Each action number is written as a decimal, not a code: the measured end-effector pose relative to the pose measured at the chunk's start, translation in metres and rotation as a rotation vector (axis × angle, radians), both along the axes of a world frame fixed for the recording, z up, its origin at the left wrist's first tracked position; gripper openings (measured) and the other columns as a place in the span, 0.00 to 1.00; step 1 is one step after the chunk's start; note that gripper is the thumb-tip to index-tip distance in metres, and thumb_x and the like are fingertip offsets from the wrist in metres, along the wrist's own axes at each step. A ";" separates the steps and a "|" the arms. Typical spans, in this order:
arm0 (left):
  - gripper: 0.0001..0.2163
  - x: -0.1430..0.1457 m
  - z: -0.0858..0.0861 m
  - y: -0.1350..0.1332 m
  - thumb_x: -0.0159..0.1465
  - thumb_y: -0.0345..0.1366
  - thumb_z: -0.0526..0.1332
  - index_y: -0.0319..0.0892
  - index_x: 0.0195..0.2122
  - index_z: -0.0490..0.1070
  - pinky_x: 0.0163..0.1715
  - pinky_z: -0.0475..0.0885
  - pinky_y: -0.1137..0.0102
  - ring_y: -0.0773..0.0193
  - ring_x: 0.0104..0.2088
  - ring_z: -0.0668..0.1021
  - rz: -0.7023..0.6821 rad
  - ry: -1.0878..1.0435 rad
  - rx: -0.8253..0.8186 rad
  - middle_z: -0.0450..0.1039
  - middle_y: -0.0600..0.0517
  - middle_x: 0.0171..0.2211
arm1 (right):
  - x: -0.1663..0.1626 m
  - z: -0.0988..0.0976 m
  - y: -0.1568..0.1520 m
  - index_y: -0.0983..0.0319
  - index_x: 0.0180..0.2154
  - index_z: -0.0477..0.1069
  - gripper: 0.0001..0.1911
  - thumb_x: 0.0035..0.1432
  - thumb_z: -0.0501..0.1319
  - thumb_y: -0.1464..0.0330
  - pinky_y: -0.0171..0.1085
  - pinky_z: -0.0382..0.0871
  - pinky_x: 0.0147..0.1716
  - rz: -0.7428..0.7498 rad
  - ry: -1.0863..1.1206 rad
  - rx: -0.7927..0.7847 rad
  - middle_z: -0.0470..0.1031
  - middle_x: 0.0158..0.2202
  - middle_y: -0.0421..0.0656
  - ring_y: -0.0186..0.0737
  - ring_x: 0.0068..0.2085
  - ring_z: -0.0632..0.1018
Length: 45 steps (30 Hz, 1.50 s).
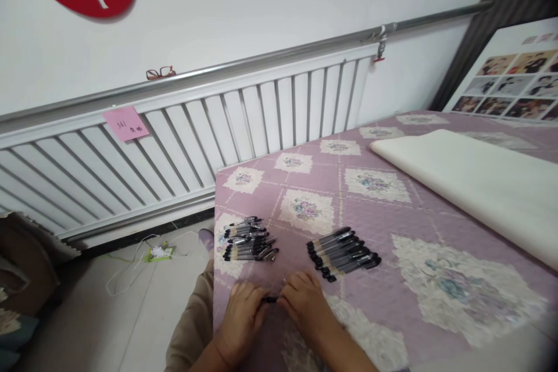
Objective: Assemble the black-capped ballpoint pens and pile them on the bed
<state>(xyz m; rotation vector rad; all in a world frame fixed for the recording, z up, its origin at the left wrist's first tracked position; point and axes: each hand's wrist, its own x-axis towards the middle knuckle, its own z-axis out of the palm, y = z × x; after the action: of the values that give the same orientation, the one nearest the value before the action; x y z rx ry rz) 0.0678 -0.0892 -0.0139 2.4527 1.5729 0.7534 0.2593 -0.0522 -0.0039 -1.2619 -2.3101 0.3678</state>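
one black pen [271, 300] in left hand [244, 306] and right hand [304, 300]

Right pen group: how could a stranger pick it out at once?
On the purple cloth, look just beyond the right hand. There lies the right pen group, a slanting side-by-side row, neater than the left pen group.
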 end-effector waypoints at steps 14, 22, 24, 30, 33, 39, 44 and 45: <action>0.06 0.000 0.001 -0.001 0.65 0.30 0.55 0.45 0.40 0.70 0.43 0.65 0.60 0.58 0.37 0.72 0.018 0.035 -0.022 0.72 0.52 0.35 | 0.002 0.006 -0.006 0.57 0.39 0.71 0.14 0.49 0.70 0.66 0.46 0.55 0.50 -0.019 0.069 0.004 0.74 0.39 0.41 0.46 0.45 0.70; 0.04 0.001 0.003 0.000 0.65 0.31 0.56 0.44 0.38 0.70 0.41 0.65 0.60 0.58 0.37 0.72 0.027 0.039 -0.049 0.71 0.52 0.34 | 0.004 0.006 -0.003 0.57 0.32 0.70 0.04 0.56 0.65 0.70 0.42 0.55 0.48 0.008 0.018 0.009 0.74 0.34 0.38 0.40 0.41 0.71; 0.05 0.001 0.003 0.000 0.65 0.30 0.56 0.44 0.39 0.70 0.41 0.65 0.60 0.58 0.37 0.72 0.026 0.033 -0.040 0.72 0.52 0.34 | 0.005 0.006 -0.004 0.57 0.35 0.70 0.07 0.54 0.66 0.70 0.43 0.56 0.48 0.011 0.042 0.004 0.74 0.36 0.38 0.41 0.42 0.71; 0.05 0.001 0.004 0.000 0.65 0.31 0.55 0.44 0.39 0.70 0.42 0.65 0.60 0.58 0.37 0.72 0.023 0.031 -0.032 0.72 0.52 0.34 | 0.004 0.008 -0.004 0.57 0.36 0.71 0.08 0.54 0.67 0.64 0.46 0.55 0.49 -0.020 0.018 -0.031 0.75 0.37 0.41 0.45 0.44 0.71; 0.05 0.001 0.003 0.000 0.66 0.32 0.55 0.44 0.39 0.70 0.42 0.65 0.60 0.58 0.37 0.72 0.029 0.039 -0.033 0.71 0.51 0.34 | 0.004 0.009 -0.003 0.57 0.31 0.71 0.03 0.57 0.63 0.68 0.45 0.55 0.49 -0.004 -0.029 -0.045 0.74 0.35 0.39 0.42 0.42 0.72; 0.07 0.001 0.002 0.000 0.66 0.32 0.53 0.45 0.39 0.70 0.42 0.66 0.60 0.59 0.37 0.72 0.008 0.033 -0.025 0.72 0.51 0.34 | 0.006 0.008 -0.005 0.57 0.39 0.70 0.10 0.53 0.66 0.69 0.45 0.55 0.51 0.011 0.019 -0.045 0.75 0.39 0.40 0.44 0.45 0.71; 0.05 0.001 0.004 0.000 0.66 0.32 0.54 0.44 0.38 0.69 0.44 0.65 0.59 0.59 0.37 0.72 0.027 0.036 -0.039 0.72 0.51 0.34 | 0.003 0.005 -0.005 0.56 0.35 0.72 0.03 0.57 0.64 0.65 0.47 0.55 0.51 -0.008 -0.039 -0.018 0.75 0.37 0.40 0.44 0.44 0.72; 0.05 0.002 0.004 0.000 0.66 0.32 0.54 0.44 0.38 0.69 0.44 0.65 0.59 0.59 0.37 0.72 0.027 0.038 -0.044 0.72 0.52 0.34 | 0.003 0.005 -0.005 0.56 0.33 0.73 0.02 0.58 0.63 0.66 0.47 0.54 0.52 -0.011 -0.056 -0.014 0.75 0.36 0.39 0.43 0.43 0.72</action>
<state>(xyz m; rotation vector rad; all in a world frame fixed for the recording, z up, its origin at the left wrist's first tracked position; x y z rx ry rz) 0.0694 -0.0894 -0.0098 2.4338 1.6205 0.6729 0.2620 -0.0570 0.0015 -1.3069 -2.3498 0.3504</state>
